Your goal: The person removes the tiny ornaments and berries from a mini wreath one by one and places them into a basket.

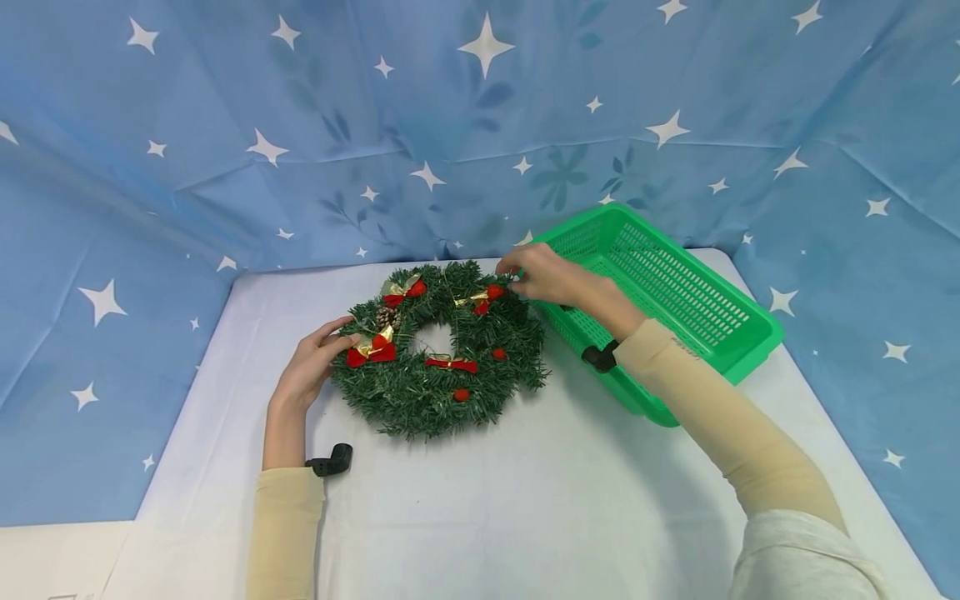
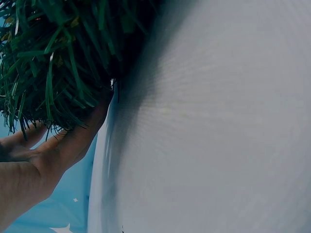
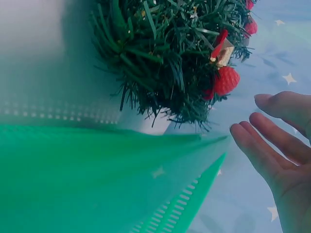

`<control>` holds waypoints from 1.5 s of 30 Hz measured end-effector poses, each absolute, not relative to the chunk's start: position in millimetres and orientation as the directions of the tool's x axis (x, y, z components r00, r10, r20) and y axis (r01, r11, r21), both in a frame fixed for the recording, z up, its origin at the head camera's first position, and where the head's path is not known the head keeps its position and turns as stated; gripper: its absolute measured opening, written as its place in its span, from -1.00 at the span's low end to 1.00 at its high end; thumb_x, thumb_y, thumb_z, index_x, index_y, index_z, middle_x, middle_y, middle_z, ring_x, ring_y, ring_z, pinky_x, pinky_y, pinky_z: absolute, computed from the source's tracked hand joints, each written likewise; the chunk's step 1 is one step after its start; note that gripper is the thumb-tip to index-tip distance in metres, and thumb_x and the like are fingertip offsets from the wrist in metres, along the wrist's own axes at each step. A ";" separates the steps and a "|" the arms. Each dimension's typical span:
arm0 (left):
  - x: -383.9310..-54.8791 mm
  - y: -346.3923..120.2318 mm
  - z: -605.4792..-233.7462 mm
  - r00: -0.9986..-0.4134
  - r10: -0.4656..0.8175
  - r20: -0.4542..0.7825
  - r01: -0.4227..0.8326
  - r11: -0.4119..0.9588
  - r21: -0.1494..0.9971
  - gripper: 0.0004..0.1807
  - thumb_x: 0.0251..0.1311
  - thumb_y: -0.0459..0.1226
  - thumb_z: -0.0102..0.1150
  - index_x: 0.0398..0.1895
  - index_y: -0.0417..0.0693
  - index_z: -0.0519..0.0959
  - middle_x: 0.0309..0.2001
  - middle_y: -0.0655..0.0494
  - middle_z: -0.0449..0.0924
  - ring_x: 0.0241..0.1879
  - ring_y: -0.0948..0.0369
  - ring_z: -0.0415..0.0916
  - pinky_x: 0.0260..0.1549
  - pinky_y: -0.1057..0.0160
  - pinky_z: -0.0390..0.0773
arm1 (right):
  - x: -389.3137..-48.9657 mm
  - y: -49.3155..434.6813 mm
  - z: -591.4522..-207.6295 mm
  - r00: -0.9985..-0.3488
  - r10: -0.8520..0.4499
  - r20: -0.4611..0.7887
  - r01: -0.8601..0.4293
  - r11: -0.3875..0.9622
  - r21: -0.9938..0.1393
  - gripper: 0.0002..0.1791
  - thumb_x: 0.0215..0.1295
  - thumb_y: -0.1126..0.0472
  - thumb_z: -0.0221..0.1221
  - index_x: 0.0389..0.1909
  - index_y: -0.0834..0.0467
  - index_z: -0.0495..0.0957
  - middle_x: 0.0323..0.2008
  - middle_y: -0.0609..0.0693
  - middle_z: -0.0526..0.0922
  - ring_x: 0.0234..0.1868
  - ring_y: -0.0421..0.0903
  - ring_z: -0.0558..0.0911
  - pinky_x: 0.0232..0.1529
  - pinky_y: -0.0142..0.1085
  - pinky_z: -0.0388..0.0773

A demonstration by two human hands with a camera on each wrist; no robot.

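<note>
A green Christmas wreath (image 1: 442, 408) with red bows, gold ribbon, a pinecone and red berries lies over the white-covered table. My left hand (image 1: 309, 367) grips its left edge, thumb on top near a red bow; in the left wrist view, fingers (image 2: 73, 143) reach in beneath the green needles. At the wreath's upper right, my right hand (image 1: 546, 273) hovers close to a red berry. The right wrist view shows this hand (image 3: 286, 145) with its fingers spread from the thumb, holding nothing and apart from the wreath (image 3: 160, 63).
A green slotted plastic basket (image 1: 678, 258) stands at the back right, beneath my right forearm and close to the wreath. White cloth (image 1: 480, 517) covers the table. Blue star-patterned fabric (image 1: 420, 100) hangs behind and at the sides.
</note>
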State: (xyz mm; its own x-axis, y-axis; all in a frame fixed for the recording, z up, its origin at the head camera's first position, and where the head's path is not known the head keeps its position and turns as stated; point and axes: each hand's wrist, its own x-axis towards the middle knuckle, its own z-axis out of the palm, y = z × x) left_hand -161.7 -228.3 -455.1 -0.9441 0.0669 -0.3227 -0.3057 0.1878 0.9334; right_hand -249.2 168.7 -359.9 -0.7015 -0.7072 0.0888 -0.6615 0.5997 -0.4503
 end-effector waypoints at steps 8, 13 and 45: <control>-161.5 -229.5 -454.3 -0.947 0.070 -0.315 -0.298 0.184 0.937 -0.26 0.46 -0.05 0.20 0.63 0.11 0.20 -0.09 0.35 0.59 0.22 0.14 0.32 0.14 -0.06 0.21 | -249.9 157.5 -364.0 -0.719 -0.694 0.035 -0.627 0.627 -0.462 -0.68 0.31 0.51 0.25 0.08 0.41 0.65 0.06 0.29 0.69 0.06 0.19 0.68 0.05 -0.06 0.66; -162.0 -229.2 -454.4 -0.946 0.092 -0.311 -0.294 0.156 0.943 -0.25 0.46 -0.06 0.21 0.63 0.09 0.18 -0.06 0.31 0.58 0.47 -0.03 0.18 0.38 -0.24 0.13 | -250.1 154.7 -368.6 -0.712 -0.702 0.014 -0.633 0.632 -0.447 -0.69 0.34 0.51 0.23 0.08 0.41 0.65 0.06 0.31 0.68 0.05 0.19 0.68 0.04 -0.06 0.66; -162.6 -231.7 -458.4 -0.948 0.075 -0.308 -0.293 0.161 0.942 -0.24 0.44 -0.06 0.23 0.62 0.05 0.21 -0.06 0.25 0.56 0.49 -0.09 0.17 0.41 -0.30 0.10 | -252.8 147.1 -382.5 -0.691 -0.723 0.002 -0.665 0.635 -0.393 -0.72 0.34 0.51 0.25 0.04 0.36 0.70 -0.03 0.28 0.70 -0.06 0.14 0.71 -0.07 -0.11 0.69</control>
